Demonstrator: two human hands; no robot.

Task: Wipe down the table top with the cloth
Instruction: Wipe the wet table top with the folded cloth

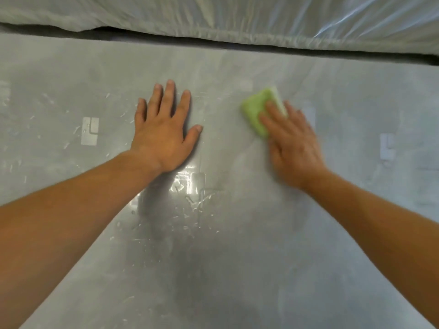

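Observation:
A grey, scratched table top [213,257] fills the view. My right hand [293,143] presses flat on a folded light green cloth [255,110], which lies on the table right of centre; its near part is hidden under my fingers. The hand looks slightly blurred. My left hand [164,131] rests palm down on the table left of the cloth, fingers spread, holding nothing.
Clear plastic sheeting [237,17] hangs along the far edge of the table, with a dark gap [261,45] below it. Pale tape marks sit on the surface at the left [89,131], right [387,148] and near the centre [190,184].

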